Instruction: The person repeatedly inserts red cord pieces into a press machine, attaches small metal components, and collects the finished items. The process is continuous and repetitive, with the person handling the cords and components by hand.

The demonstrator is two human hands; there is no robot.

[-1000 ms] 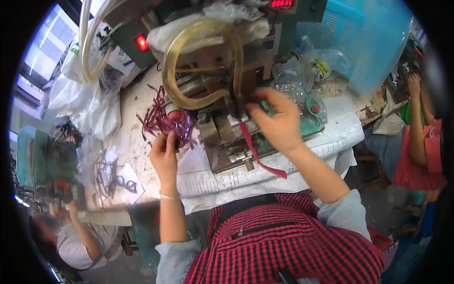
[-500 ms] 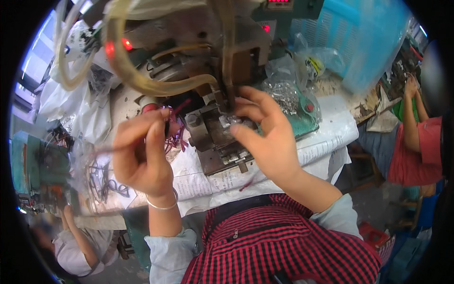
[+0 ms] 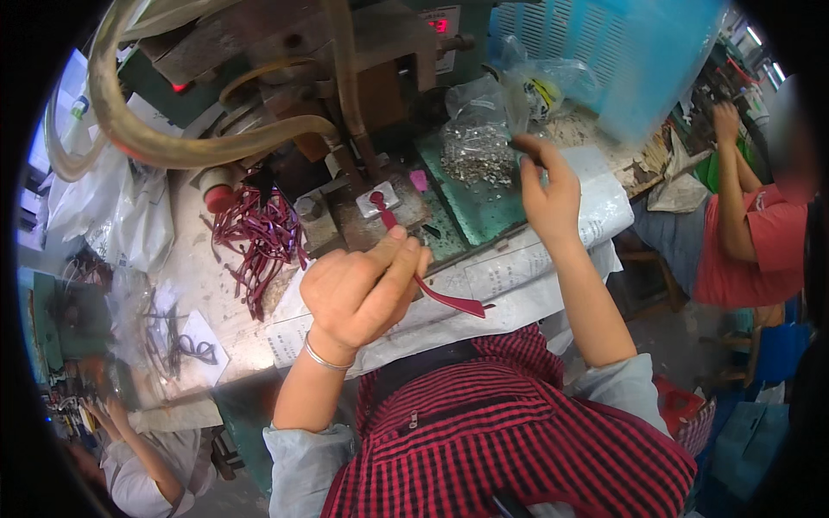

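Observation:
My left hand [image 3: 358, 285] pinches a flat dark-red strap [image 3: 458, 302] between thumb and fingers. One rounded end of the strap lies on a small silvery metal plate [image 3: 377, 200] on the machine's work block, under the tubes; the other end trails out to the right past my fingers. My right hand [image 3: 554, 192] is raised beside a clear plastic bag of small shiny metal pieces [image 3: 477, 155], its fingers apart and no object visible in them. Left of the block lies a pile of similar dark-red straps [image 3: 255, 237].
Thick yellowish tubes [image 3: 199, 148] curve down over the work block. A red button [image 3: 220, 200] stands by the strap pile. Behind the bag is a blue plastic crate [image 3: 561, 43]. Printed sheets [image 3: 509, 268] line the table's front edge. Other people sit at left and right.
My left hand has moved right to the work block, with a strap laid on the plate. My right hand has left the block and moved right, beside the bag of metal pieces.

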